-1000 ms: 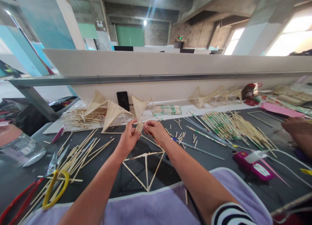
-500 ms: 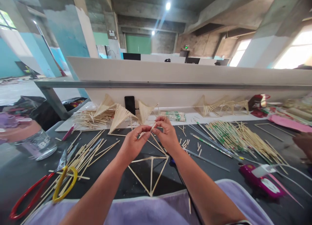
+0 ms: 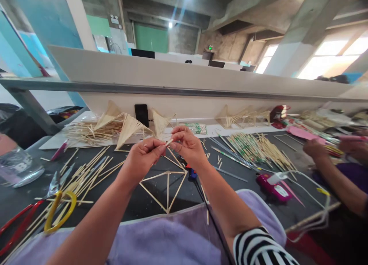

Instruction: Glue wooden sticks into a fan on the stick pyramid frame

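My left hand (image 3: 143, 156) and my right hand (image 3: 188, 148) meet above the dark table, fingertips almost touching. Between them is a short wooden stick (image 3: 169, 142), pinched by both; the fingers hide much of it. Below, a triangular frame of glued sticks (image 3: 168, 188) lies on the table, with more of its sticks (image 3: 175, 160) running up behind my hands. Beside my right wrist is a blue tool with an orange-red part (image 3: 192, 172), mostly covered by my arm. Scissors (image 3: 59, 198) with red and yellow handles lie at the left over loose sticks (image 3: 89, 177).
Finished fan-shaped stick models (image 3: 129, 129) stand along the back, near a black phone (image 3: 142, 115). Sticks in green-printed wrappers (image 3: 247, 148) and a magenta power strip (image 3: 274, 187) with white cables lie right. A co-worker's hand (image 3: 315, 148) is at far right; a bottle (image 3: 20, 165) stands left.
The view has turned right and tipped down slightly, so the co-worker's arms and my striped sleeve now show. My hands keep their pinch on the stick, which now lies at a lower angle.
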